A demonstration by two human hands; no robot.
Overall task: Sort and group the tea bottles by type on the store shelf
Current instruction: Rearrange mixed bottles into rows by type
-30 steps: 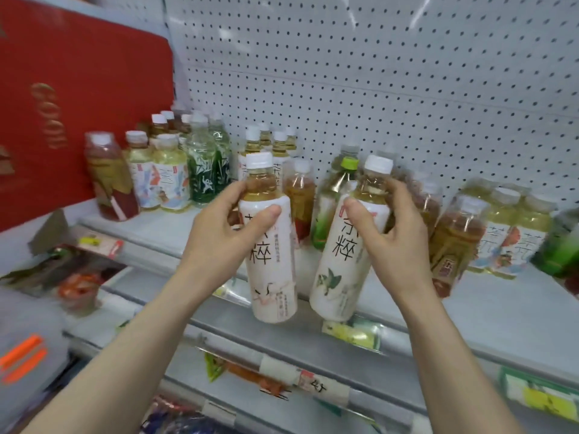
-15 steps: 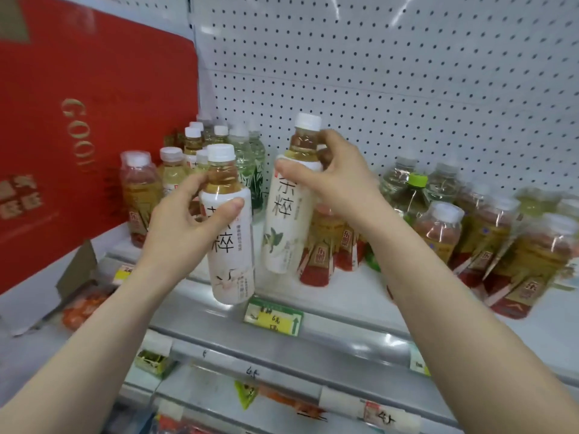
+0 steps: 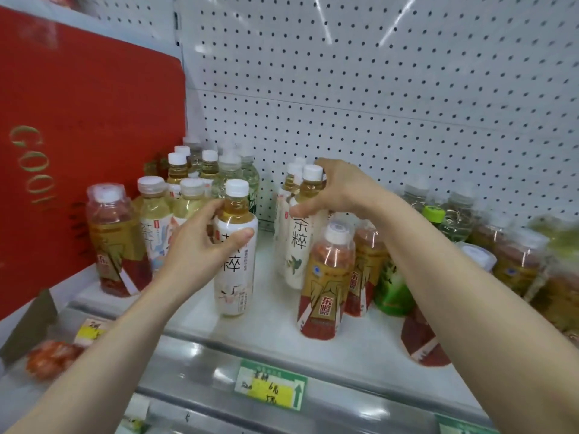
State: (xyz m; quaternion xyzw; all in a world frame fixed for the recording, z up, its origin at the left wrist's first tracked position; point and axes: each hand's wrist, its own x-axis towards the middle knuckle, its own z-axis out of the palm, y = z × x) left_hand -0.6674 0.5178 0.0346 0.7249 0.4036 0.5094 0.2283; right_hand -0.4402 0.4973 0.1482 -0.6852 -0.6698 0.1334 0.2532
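Left hand [image 3: 197,249]: fingers and thumb curled around the shoulder of a white-label tea bottle [image 3: 235,277], upright near the shelf [image 3: 275,336] front edge. Right hand [image 3: 341,189]: fingers clasp the neck of a second white-label tea bottle [image 3: 297,245], upright nearer the shelf's rear edge.

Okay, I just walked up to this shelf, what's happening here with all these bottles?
A person is sorting tea bottles on a store shelf. The left hand grips one white-labelled bottle near the shelf's front. The right hand grips a second white-labelled bottle by its neck, right beside matching bottles near the pegboard. Red-and-gold bottles and a green bottle stand mixed to the right, not yet grouped.
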